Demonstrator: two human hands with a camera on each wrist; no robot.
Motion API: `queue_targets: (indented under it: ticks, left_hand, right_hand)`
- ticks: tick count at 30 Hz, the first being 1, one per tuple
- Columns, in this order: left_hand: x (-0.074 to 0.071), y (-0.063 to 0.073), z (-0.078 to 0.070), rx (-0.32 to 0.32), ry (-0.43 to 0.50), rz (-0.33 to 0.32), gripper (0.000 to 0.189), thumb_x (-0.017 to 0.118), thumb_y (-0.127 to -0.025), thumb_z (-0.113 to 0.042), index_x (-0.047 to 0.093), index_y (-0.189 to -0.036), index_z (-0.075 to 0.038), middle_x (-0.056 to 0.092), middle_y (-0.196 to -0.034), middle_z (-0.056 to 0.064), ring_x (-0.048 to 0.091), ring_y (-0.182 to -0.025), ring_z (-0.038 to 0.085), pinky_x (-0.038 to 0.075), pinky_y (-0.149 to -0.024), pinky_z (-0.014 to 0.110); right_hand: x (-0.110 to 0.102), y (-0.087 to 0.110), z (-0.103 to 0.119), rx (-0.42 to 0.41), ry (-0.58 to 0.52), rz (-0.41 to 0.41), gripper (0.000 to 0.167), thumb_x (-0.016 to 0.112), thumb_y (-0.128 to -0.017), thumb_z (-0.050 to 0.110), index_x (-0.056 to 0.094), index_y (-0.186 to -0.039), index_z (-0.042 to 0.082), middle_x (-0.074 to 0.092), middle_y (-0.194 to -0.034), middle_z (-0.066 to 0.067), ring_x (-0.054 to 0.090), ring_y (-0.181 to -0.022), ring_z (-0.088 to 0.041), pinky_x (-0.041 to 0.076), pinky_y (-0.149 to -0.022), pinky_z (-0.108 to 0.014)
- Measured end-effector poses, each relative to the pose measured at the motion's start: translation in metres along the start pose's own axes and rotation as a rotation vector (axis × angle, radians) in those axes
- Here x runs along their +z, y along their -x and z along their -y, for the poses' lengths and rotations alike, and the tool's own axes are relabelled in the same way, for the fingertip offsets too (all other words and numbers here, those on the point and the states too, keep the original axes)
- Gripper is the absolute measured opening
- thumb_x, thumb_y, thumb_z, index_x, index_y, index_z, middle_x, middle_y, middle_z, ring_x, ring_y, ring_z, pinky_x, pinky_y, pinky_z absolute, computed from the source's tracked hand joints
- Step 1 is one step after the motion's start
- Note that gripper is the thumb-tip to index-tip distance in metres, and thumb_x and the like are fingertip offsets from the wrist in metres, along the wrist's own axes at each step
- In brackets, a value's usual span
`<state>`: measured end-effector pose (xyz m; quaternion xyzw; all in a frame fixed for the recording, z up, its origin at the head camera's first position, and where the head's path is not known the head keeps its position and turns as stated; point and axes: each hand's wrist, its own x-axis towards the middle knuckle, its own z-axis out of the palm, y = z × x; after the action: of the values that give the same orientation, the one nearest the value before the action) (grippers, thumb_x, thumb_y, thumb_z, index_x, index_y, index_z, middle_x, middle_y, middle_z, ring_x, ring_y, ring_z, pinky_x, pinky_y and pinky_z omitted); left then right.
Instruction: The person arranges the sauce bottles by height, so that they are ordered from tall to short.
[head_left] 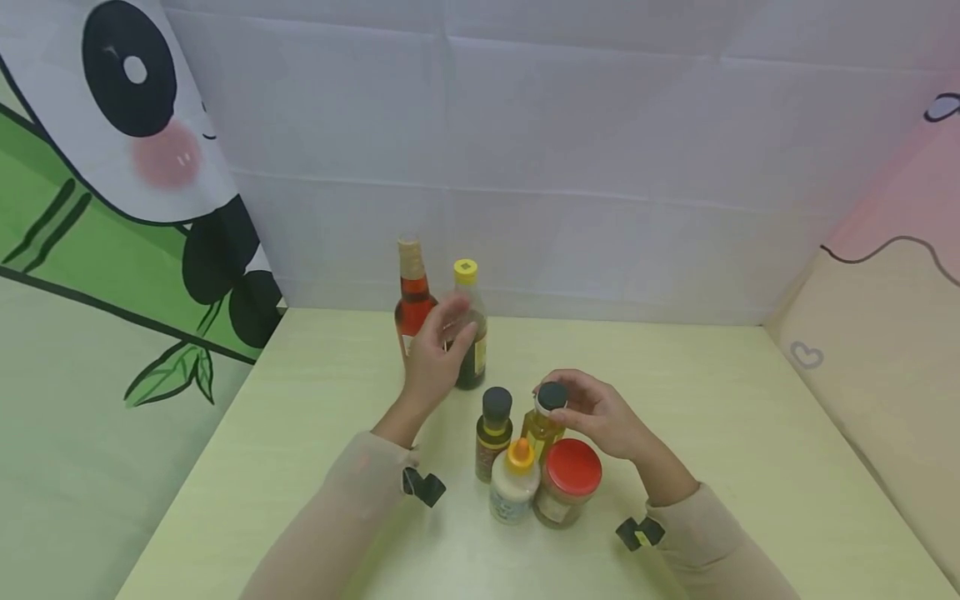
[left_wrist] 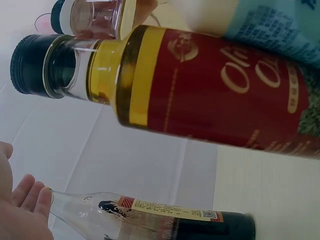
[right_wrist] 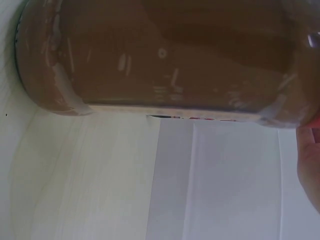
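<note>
My right hand (head_left: 603, 414) is around the upper part of a small bottle of yellow oil (head_left: 542, 433) with a dark cap, thumb on the near side and fingers behind. My left hand (head_left: 437, 350) is at the two tall bottles at the back, its fingers loosely extended. Behind it stand a red sauce bottle (head_left: 415, 310) and a dark soy sauce bottle (head_left: 477, 354) with a yellow cap. In the left wrist view, the left fingertips (left_wrist: 44, 200) overlap the top of the soy sauce bottle (left_wrist: 190, 227); contact is unclear.
An olive oil bottle (head_left: 491, 450), a white squeeze bottle (head_left: 515, 492) with an orange tip and a red-lidded jar (head_left: 562, 492) cluster close around the yellow oil. The pale table (head_left: 720, 400) meets a white cloth backdrop (head_left: 600, 250). The brown jar (right_wrist: 165, 55) fills much of the right wrist view.
</note>
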<state>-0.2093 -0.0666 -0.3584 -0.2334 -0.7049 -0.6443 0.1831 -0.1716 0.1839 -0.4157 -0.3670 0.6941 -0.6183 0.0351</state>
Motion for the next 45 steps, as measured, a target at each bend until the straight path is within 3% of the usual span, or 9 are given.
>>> queue_targets:
  ticks: [5,12,19,21,29,45]
  left_hand:
    - [0.000,0.008,0.002,-0.001,-0.002,0.022,0.034,0.057,-0.093,0.009,0.049,-0.125,0.017,0.055,-0.122,0.034,0.053,-0.115,0.042,0.043,-0.098,0.051]
    - [-0.002,0.021,0.005,0.011,0.018,0.098,0.032,0.056,-0.092,0.012,0.050,-0.122,0.019,0.057,-0.117,0.035,0.056,-0.109,0.046,0.048,-0.094,0.046]
    - [-0.001,0.034,0.036,-0.043,0.047,0.132,0.035,0.056,-0.095,0.006,0.051,-0.129,0.009,0.058,-0.123,0.025,0.057,-0.113,0.037,0.044,-0.098,0.049]
    - [-0.001,0.038,0.039,-0.053,0.062,0.144,0.035,0.057,-0.096,0.003,0.051,-0.130,0.008,0.059,-0.123,0.024,0.057,-0.113,0.034,0.044,-0.098,0.047]
    - [-0.003,0.051,0.037,-0.062,0.105,0.199,0.034,0.057,-0.098,-0.003,0.052,-0.130,0.005,0.060,-0.123,0.020,0.057,-0.114,0.031,0.045,-0.100,0.036]
    - [-0.007,0.068,0.032,-0.087,0.113,0.306,0.028,0.055,-0.098,-0.007,0.056,-0.125,0.002,0.061,-0.123,0.016,0.056,-0.116,0.029,0.045,-0.099,0.034]
  right_hand:
    - [0.002,0.001,0.002,0.024,0.014,-0.014,0.031,0.061,-0.093,-0.004,0.051,-0.122,-0.007,0.060,-0.111,-0.007,0.062,-0.091,-0.021,0.057,-0.070,-0.033]
    - [0.005,0.002,0.003,0.023,0.010,-0.017,0.030,0.061,-0.093,-0.004,0.050,-0.121,-0.008,0.060,-0.110,-0.006,0.062,-0.088,-0.019,0.057,-0.068,-0.033]
    - [0.009,0.003,0.004,0.020,0.017,-0.024,0.030,0.060,-0.093,-0.005,0.051,-0.121,-0.007,0.060,-0.111,-0.006,0.062,-0.089,-0.020,0.057,-0.069,-0.032]
    - [0.009,0.003,0.005,0.019,0.018,-0.025,0.030,0.060,-0.093,-0.005,0.050,-0.121,-0.007,0.060,-0.111,-0.005,0.062,-0.090,-0.020,0.057,-0.069,-0.032]
    - [0.013,0.004,0.007,0.018,0.020,-0.031,0.030,0.061,-0.094,-0.002,0.051,-0.122,-0.007,0.060,-0.112,-0.006,0.062,-0.092,-0.020,0.057,-0.070,-0.032]
    - [0.019,0.005,0.009,0.019,0.022,-0.043,0.029,0.061,-0.094,-0.002,0.051,-0.121,-0.006,0.060,-0.113,-0.009,0.062,-0.095,-0.020,0.056,-0.072,-0.031]
